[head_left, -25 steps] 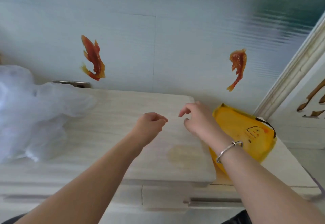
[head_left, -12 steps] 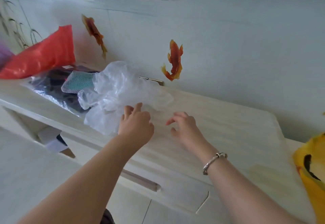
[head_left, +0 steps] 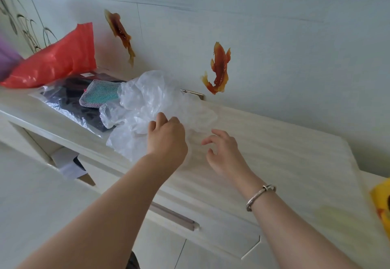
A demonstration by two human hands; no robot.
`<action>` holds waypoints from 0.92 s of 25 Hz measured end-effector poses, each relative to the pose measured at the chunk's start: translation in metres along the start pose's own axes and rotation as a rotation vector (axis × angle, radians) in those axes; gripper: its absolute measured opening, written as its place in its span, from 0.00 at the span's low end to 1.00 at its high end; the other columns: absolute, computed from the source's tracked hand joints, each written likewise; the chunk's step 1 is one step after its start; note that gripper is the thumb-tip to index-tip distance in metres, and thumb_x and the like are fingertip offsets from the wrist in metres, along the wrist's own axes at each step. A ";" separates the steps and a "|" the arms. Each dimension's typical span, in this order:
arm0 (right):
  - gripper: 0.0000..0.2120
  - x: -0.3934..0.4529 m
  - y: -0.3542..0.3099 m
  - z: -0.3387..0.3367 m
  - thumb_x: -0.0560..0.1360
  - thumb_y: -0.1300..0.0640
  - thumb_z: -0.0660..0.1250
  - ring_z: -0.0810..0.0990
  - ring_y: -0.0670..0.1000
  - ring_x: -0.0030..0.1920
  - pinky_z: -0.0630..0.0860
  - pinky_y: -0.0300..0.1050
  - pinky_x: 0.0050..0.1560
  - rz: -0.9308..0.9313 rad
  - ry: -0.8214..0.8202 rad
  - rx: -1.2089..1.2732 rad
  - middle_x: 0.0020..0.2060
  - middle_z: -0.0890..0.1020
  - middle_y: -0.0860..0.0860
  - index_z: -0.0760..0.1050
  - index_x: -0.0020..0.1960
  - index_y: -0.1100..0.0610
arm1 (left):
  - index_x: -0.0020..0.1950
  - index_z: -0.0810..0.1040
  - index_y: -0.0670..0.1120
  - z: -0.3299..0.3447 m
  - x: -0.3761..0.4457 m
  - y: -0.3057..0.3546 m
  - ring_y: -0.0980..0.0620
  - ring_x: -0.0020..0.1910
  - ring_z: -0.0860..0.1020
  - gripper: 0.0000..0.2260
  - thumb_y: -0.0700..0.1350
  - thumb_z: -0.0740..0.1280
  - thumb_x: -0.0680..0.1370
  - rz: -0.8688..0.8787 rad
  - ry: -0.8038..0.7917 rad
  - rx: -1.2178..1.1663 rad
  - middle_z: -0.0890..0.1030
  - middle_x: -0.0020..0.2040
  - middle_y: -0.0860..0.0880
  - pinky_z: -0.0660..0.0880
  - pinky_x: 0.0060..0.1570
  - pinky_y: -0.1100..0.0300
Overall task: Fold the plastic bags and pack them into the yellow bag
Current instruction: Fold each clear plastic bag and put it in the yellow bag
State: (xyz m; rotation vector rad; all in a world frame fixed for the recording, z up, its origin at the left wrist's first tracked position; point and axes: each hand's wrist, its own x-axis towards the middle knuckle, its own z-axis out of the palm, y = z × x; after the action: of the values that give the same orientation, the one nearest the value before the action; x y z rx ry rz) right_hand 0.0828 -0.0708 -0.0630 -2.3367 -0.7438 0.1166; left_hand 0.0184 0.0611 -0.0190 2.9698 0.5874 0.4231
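Note:
A crumpled, translucent white plastic bag (head_left: 147, 102) lies on the pale wooden cabinet top (head_left: 274, 159). My left hand (head_left: 166, 138) is at the bag's near right edge, fingers curled down into the plastic. My right hand (head_left: 223, 150) hovers just right of it above the bare wood, fingers loosely spread and holding nothing. A bracelet is on that wrist. Only a corner of the yellow bag (head_left: 382, 203) shows at the right edge of the view. A red plastic bag (head_left: 54, 60) leans against the wall at the far left.
Behind the white bag lie a clear packet with dark contents (head_left: 67, 102) and a mesh pouch (head_left: 99, 95). Something purple (head_left: 6, 57) shows at the left edge. A drawer handle (head_left: 173, 216) runs below the top. Fish stickers mark the wall.
The view swung left from the yellow bag to the pile of bags. My left hand reached the white bag and curled its fingers into it, and my right hand followed alongside.

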 end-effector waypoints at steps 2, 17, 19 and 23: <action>0.15 -0.002 -0.003 -0.010 0.77 0.63 0.60 0.65 0.51 0.70 0.61 0.40 0.66 -0.013 0.043 0.130 0.68 0.69 0.49 0.76 0.59 0.52 | 0.56 0.79 0.49 -0.006 0.002 0.007 0.52 0.61 0.64 0.13 0.38 0.59 0.77 0.015 0.104 -0.261 0.78 0.58 0.58 0.53 0.52 0.63; 0.07 -0.016 0.034 -0.061 0.75 0.59 0.67 0.81 0.51 0.44 0.79 0.57 0.51 0.243 0.261 0.456 0.39 0.80 0.47 0.75 0.39 0.51 | 0.76 0.55 0.60 0.018 -0.003 0.033 0.49 0.69 0.66 0.33 0.50 0.69 0.75 0.199 -0.393 -0.428 0.72 0.68 0.55 0.62 0.69 0.50; 0.05 -0.016 0.039 -0.065 0.76 0.58 0.65 0.81 0.53 0.47 0.79 0.58 0.51 0.280 0.302 0.496 0.41 0.78 0.48 0.72 0.41 0.52 | 0.76 0.56 0.59 0.024 -0.002 0.033 0.48 0.72 0.60 0.32 0.54 0.68 0.76 0.225 -0.387 -0.334 0.67 0.73 0.55 0.58 0.70 0.50; 0.05 -0.017 0.039 -0.069 0.77 0.59 0.59 0.80 0.57 0.51 0.81 0.53 0.46 0.352 0.347 0.640 0.42 0.73 0.49 0.67 0.44 0.52 | 0.75 0.61 0.55 0.030 -0.002 0.030 0.48 0.72 0.56 0.29 0.55 0.66 0.76 0.269 -0.358 -0.196 0.61 0.75 0.56 0.55 0.71 0.52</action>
State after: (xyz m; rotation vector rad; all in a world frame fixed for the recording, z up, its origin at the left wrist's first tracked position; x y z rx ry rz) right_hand 0.1066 -0.1434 -0.0365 -1.7765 -0.0873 0.0833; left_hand 0.0365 0.0318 -0.0444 2.8360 0.1038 -0.0389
